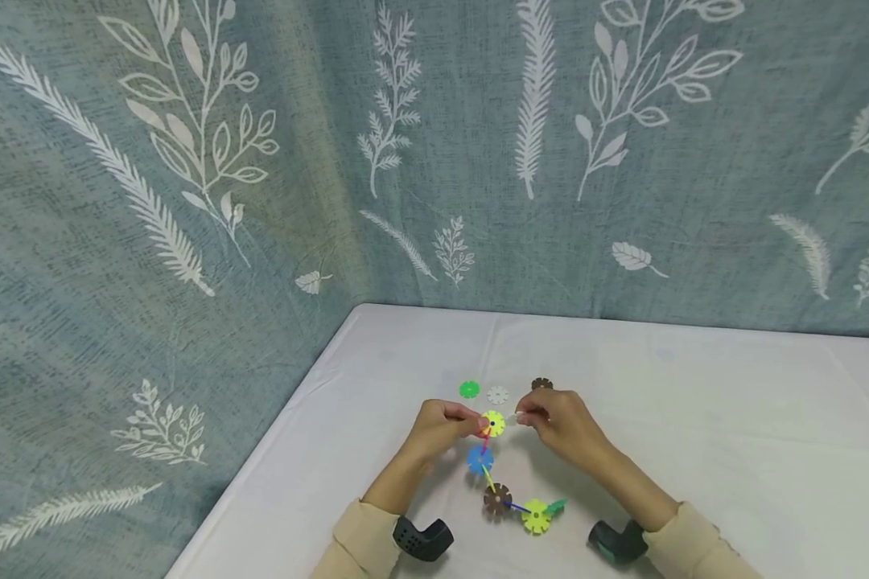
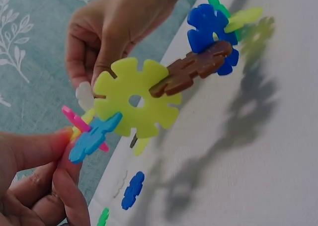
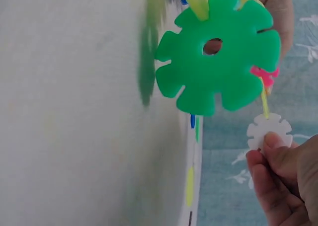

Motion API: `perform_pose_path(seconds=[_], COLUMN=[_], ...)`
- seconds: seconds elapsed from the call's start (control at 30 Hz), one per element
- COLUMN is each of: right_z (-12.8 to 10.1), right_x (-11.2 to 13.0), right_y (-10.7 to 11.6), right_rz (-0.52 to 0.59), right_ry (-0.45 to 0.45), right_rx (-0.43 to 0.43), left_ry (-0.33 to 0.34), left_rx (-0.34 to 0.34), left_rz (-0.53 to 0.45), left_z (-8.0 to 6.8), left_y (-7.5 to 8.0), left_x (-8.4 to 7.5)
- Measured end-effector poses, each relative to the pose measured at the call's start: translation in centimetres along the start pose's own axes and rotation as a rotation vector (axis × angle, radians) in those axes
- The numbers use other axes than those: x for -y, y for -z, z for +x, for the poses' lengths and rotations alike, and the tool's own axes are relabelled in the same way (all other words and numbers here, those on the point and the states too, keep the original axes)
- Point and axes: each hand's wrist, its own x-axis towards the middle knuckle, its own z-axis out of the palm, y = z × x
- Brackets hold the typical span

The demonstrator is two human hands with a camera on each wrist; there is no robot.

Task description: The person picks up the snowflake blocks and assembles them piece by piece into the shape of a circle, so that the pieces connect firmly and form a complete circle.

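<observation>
A chain of slotted plastic discs runs from my hands toward me: a yellow disc (image 1: 493, 423), a blue disc (image 1: 479, 459), a brown disc (image 1: 497, 499) and a yellow-green disc (image 1: 536, 516) with a green piece (image 1: 554, 506). My left hand (image 1: 471, 418) pinches the chain's far end beside the yellow disc; in the left wrist view its fingertips (image 2: 59, 146) hold small pink and light-blue pieces (image 2: 92, 136). My right hand (image 1: 527, 416) pinches a small white disc (image 3: 270, 130) held against the chain's yellow disc (image 2: 136, 102). The chain's near end rests on the white table (image 1: 695, 402).
Three loose discs lie just beyond my hands: a green one (image 1: 469, 390), a white one (image 1: 497, 395) and a brown one (image 1: 541, 384). A leaf-patterned curtain (image 1: 188, 201) closes off the table's back and left sides. The table's left edge runs diagonally.
</observation>
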Motion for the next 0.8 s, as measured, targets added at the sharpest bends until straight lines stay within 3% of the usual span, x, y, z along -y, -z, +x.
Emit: perform_pose_path(seconds=[0.2, 0.3, 0.43, 0.53, 0.63, 0.7, 0.8], right_z=[0.0, -0.1, -0.2, -0.1, 0.0, -0.1, -0.1], right_x=[0.1, 0.1, -0.1, -0.3, -0.6, -0.7, -0.8], right_y=[-0.1, -0.3, -0.5, -0.5, -0.6, -0.7, -1.0], right_rz=[0.029, 0.022, 0.022, 0.046, 0.076, 0.099, 0.17], right_ry=[-0.026, -0.002, 0.016, 0.001, -0.049, -0.106, -0.192], right_rx=[-0.008, -0.012, -0.027, 0.009, 0.076, 0.102, 0.106], left_ry=[0.013, 0.018, -0.013, -0.119, -0.246, -0.327, -0.445], left_rx=[-0.016, -0.03, -0.027, -0.068, -0.171, -0.218, -0.201], left_rz=[0.023, -0.016, -0.017, 0.176, 0.422, 0.476, 0.442], left_z=[-0.1, -0.1, 0.0, 0.0, -0.2, -0.3, -0.1], left_y=[-0.6, -0.9, -1.3, -1.2, -1.0, -1.0, -1.3], left_x=[-0.2, 0.0, 0.3, 0.3, 0.2, 0.1, 0.4])
